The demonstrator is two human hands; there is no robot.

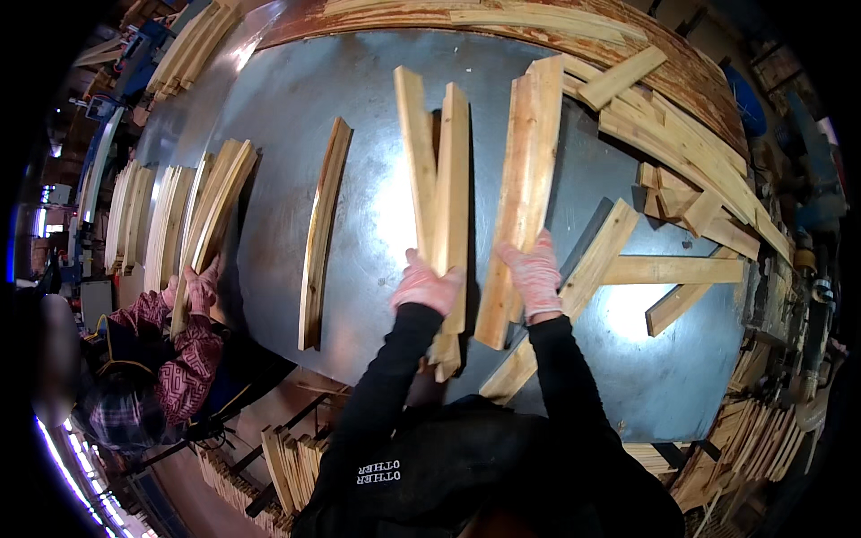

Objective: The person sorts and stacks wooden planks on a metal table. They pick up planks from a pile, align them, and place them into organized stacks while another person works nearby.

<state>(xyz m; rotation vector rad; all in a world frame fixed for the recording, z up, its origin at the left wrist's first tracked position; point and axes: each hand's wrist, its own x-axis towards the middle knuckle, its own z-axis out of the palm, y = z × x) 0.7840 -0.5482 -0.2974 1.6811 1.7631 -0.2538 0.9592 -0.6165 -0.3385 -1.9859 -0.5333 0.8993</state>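
Observation:
My left hand (425, 283), in a pink-stained glove, closes around the lower part of two wooden strips. One strip (413, 152) leans left, crossing the other strip (455, 170) beside it, so they spread apart at the far end. My right hand (534, 273), gloved alike, grips a wider pair of wooden boards (529, 152) by the right edge, its thumb on top. Both bundles point away from me over the grey metal table (377, 117). To the left, apart from both hands, lies a single wooden strip (324, 233) with a dark edge.
Loose boards (592, 278) cross each other at the right, beside short offcuts (677, 197) and a pile of long planks (682, 143). On the left a co-worker's gloved hands (203, 285) hold strips near stacked strips (166, 224). More wood stands below the table's near edge.

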